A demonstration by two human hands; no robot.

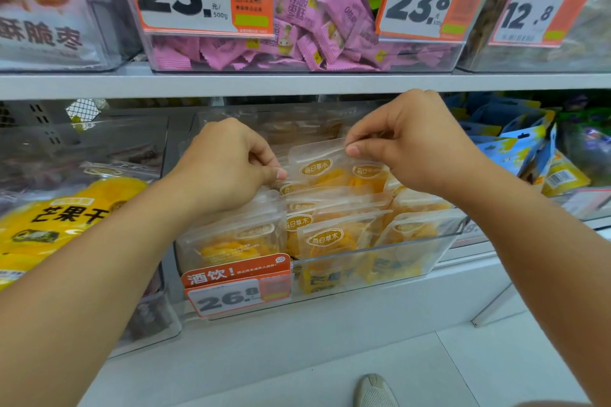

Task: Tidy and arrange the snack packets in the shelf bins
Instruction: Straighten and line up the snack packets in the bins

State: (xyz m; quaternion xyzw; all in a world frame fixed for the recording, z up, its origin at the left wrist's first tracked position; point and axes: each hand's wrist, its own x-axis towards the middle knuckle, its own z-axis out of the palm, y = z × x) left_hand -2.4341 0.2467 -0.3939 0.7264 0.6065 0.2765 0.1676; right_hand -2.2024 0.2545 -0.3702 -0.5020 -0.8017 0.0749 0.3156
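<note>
- Right hand (416, 149) pinching top edge of a clear mango packet (325, 163), thumb in front, fingers curled behind the seal.
- Left hand (228, 162) pinching the left side of that same stack, thumb and forefinger closed on a packet edge near the left top corner; which packet exactly, cannot tell.
- Gripped packet standing upright at the back of the bin (439, 235), raised a little above its neighbours, orange fruit showing through the frosted front.
- More packets (325, 241) of the same kind in rows ahead of it, leaning toward the bin's front wall, some overlapping.
- Both forearms reaching in over the bin's front rim, left from the lower left, right from the lower right.
- Price tag (236, 286) reading 26.8 clipped to the bin's front left corner.
- Yellow mango bags (49, 218) in the next bin at the left edge of the same shelf.
- Blue pouches (515, 142) in the bin toward the right edge.
- Upper shelf (297, 84) directly above the hands, carrying a clear box of pink sweets (317, 23) with two 23.8 tags and a 12.8 tag farther right.
- Shoe (375, 390) on the pale floor below, near the bottom edge.
</note>
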